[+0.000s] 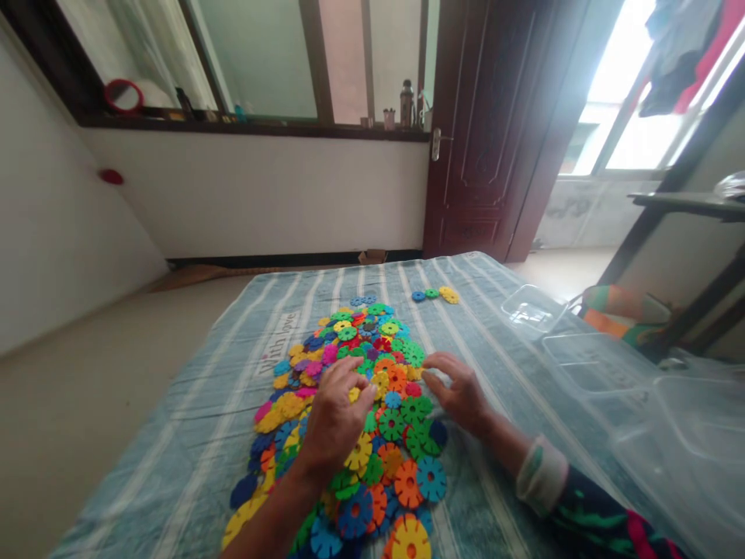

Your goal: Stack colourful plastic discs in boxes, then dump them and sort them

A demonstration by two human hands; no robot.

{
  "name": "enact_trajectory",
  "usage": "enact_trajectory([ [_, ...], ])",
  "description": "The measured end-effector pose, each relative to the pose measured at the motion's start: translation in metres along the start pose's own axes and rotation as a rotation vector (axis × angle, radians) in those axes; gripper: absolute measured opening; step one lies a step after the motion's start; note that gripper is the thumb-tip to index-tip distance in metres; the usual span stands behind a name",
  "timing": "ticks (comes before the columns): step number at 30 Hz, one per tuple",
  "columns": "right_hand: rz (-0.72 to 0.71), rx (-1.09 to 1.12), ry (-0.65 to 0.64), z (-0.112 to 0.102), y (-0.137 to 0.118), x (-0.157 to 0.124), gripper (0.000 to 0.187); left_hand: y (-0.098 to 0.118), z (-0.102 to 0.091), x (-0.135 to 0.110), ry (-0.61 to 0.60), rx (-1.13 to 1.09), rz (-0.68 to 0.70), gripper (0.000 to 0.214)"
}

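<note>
A long heap of colourful notched plastic discs (393, 424), in green, yellow, orange, blue, red and pink, lies on a striped blue-grey cloth (192, 435). Over the middle of the heap is my left hand (337, 411), its fingers curved and the thumb held apart, with nothing visible between them. At the heap's right edge, my right hand (457, 388) has bent fingers, thumb and forefinger apart, and its fingertips beside a yellow disc (415, 373). Whether they touch it I cannot tell. Part of the heap is hidden under my left hand and forearm.
A short row with a blue, a green and a yellow disc (448, 295) lies beyond the heap. Clear plastic containers (599, 365) stand along the right side. Past the cloth's far edge are a wall and a dark red door (489, 116).
</note>
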State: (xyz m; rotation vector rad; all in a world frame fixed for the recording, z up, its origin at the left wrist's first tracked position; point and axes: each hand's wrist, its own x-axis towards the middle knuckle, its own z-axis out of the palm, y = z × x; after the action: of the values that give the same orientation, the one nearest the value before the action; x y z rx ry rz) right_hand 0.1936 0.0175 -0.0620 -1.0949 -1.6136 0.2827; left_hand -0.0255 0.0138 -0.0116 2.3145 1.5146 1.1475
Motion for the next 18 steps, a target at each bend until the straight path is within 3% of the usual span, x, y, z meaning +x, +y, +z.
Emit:
enact_trajectory([
  [6,0.017,0.19,-0.111,0.009,-0.022,-0.003,0.016,0.006,0.006,-0.006,-0.071,-0.028,0.11,0.026],
  [12,0.06,0.213,-0.221,0.012,-0.03,-0.005,0.017,0.003,0.012,-0.01,-0.04,-0.011,0.241,0.022],
  [15,0.139,0.267,-0.297,0.008,-0.03,-0.002,0.02,0.001,0.014,-0.011,-0.022,-0.006,0.299,0.019],
  [18,0.241,0.315,-0.238,-0.003,-0.015,0.012,0.017,-0.005,0.013,-0.009,0.026,0.024,0.321,0.015],
])
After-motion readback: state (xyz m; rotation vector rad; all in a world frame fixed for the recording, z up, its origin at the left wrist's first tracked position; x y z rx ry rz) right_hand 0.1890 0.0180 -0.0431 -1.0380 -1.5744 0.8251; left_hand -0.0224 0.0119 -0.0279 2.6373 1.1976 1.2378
